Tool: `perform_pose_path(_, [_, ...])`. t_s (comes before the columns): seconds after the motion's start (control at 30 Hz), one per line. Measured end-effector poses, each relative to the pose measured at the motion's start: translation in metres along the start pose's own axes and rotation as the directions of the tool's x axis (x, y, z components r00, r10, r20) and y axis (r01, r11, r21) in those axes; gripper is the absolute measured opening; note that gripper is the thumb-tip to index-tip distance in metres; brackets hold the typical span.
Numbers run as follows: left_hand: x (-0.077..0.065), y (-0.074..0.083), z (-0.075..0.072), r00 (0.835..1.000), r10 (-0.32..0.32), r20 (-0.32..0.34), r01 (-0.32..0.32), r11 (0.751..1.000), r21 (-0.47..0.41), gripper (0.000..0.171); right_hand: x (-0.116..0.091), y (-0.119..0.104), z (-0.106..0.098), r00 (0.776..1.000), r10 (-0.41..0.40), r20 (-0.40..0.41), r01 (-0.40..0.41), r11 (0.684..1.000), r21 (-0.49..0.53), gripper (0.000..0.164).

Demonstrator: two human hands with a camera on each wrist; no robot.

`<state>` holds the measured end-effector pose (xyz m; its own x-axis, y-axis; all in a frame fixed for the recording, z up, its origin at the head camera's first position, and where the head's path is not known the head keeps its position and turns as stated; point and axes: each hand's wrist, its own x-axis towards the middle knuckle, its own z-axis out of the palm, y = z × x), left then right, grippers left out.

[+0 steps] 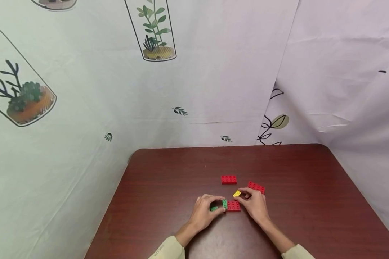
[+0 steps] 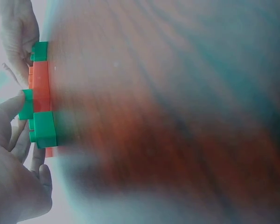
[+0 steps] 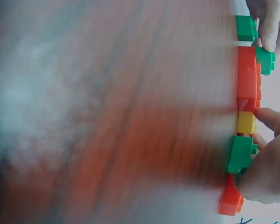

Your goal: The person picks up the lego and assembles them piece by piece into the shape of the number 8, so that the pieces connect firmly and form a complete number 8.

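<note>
A red brick (image 1: pixel 233 206) lies on the table with a small green brick (image 1: pixel 224 204) on top at its left end. My left hand (image 1: pixel 201 212) pinches that green brick between thumb and fingers. Another green brick (image 2: pixel 45 129) sits on the table under the left hand, mostly hidden in the head view. At the red brick's far right side, my right hand (image 1: pixel 255 205) pinches a small yellow brick (image 1: pixel 237 193) by thumb and forefinger. A further green brick (image 3: pixel 241 155) stands under the right hand, covered in the head view.
Two more red bricks lie farther back: one red brick (image 1: pixel 228 179) behind the hands, one red brick (image 1: pixel 256 186) just beyond the right hand. The brown table (image 1: pixel 168 169) meets a printed cloth backdrop (image 1: pixel 207 90) at its back edge.
</note>
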<state>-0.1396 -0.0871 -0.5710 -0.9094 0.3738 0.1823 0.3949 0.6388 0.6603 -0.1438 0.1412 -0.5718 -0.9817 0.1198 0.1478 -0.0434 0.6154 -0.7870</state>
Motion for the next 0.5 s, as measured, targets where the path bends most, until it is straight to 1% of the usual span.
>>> perform_pose_path(0.33, [0.0005,-0.0023,0.0020,0.999,0.043,-0.024,-0.043,0.999,-0.002,0.032,0.0002,0.0025,-0.0013,0.999,-0.049,-0.001,0.049,0.999,0.001,0.028])
perform_pose_path(0.5, [0.0008,-0.0031,0.0019,0.999,0.038,-0.017,-0.038,0.999,0.006,0.032,0.0007,0.0030,-0.0015,0.996,-0.087,-0.018,0.087,0.996,0.005,0.028])
